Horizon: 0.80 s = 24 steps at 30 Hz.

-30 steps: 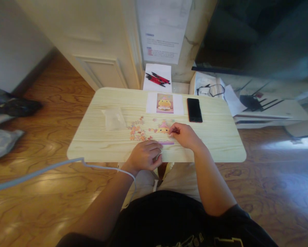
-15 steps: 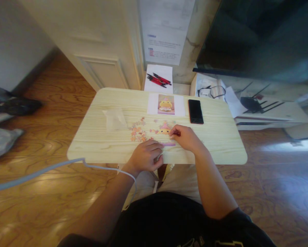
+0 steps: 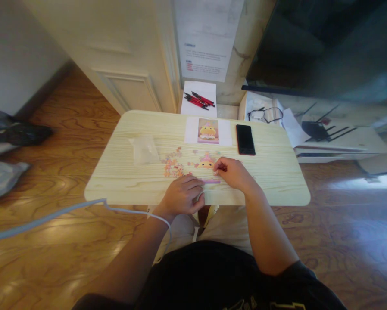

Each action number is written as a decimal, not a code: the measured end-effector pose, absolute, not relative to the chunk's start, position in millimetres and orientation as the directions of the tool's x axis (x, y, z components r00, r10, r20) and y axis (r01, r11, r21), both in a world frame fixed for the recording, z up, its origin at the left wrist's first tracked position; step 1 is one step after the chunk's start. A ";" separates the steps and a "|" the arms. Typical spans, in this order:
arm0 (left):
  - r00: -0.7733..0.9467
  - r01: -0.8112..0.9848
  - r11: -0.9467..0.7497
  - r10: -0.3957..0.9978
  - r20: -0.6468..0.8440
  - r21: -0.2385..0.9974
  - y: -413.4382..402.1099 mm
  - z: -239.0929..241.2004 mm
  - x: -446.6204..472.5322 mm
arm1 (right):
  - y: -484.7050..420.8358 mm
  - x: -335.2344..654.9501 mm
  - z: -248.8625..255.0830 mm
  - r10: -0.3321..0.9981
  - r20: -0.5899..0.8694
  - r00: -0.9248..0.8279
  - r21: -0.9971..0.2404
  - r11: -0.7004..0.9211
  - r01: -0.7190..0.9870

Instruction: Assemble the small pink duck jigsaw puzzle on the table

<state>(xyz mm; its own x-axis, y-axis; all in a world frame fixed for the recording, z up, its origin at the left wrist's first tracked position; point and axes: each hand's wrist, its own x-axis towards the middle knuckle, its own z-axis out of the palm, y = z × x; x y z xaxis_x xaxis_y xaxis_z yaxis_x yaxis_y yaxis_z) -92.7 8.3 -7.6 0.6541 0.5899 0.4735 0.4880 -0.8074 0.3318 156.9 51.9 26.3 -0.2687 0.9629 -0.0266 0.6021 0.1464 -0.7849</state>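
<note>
My right hand [image 3: 230,171] pinches a small pale jigsaw puzzle piece [image 3: 215,173] between thumb and fingertips. It is just right of a partly joined puzzle [image 3: 206,163] showing a yellow face with a pink hat. My left hand [image 3: 185,194] lies palm down near the table's front edge, fingers outstretched. Its fingertips touch or nearly touch the left end of a joined purple puzzle strip [image 3: 212,181]. Left of the face, loose orange and pink puzzle pieces [image 3: 173,167] are spread in a heap. Behind it lies a reference picture [image 3: 208,131] of the yellow character on white paper.
On the pale wooden table [image 3: 116,172] are a clear plastic bag [image 3: 145,150] and a black phone [image 3: 245,139]. Red pens [image 3: 198,101] lie on paper beyond the back edge. A grey cable [image 3: 64,211] crosses near my left forearm. A router [image 3: 316,130] stands at right.
</note>
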 end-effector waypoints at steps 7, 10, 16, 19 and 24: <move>0.513 0.575 -0.730 0.673 0.532 0.369 9.6 -8.6 -91.4 | 52.3 157.5 24.9 0.964 -0.039 -0.263 -0.785 0.133 0.606; 0.440 0.571 -0.684 0.722 0.533 0.455 11.2 -4.9 -91.6 | 52.6 156.7 24.9 0.960 -0.041 -0.276 -0.790 0.137 0.598; 0.328 0.575 -0.588 0.802 0.498 0.568 11.9 0.0 -94.0 | 51.7 155.8 26.7 0.960 -0.029 -0.280 -0.791 0.149 0.594; 0.261 0.633 -0.515 0.845 0.467 0.578 11.9 -1.6 -94.1 | 51.1 155.6 27.6 0.959 -0.036 -0.280 -0.788 0.145 0.598; 0.153 0.643 -0.433 0.881 0.449 0.631 13.6 -6.0 -93.2 | 51.6 155.3 24.6 0.959 -0.030 -0.282 -0.798 0.147 0.585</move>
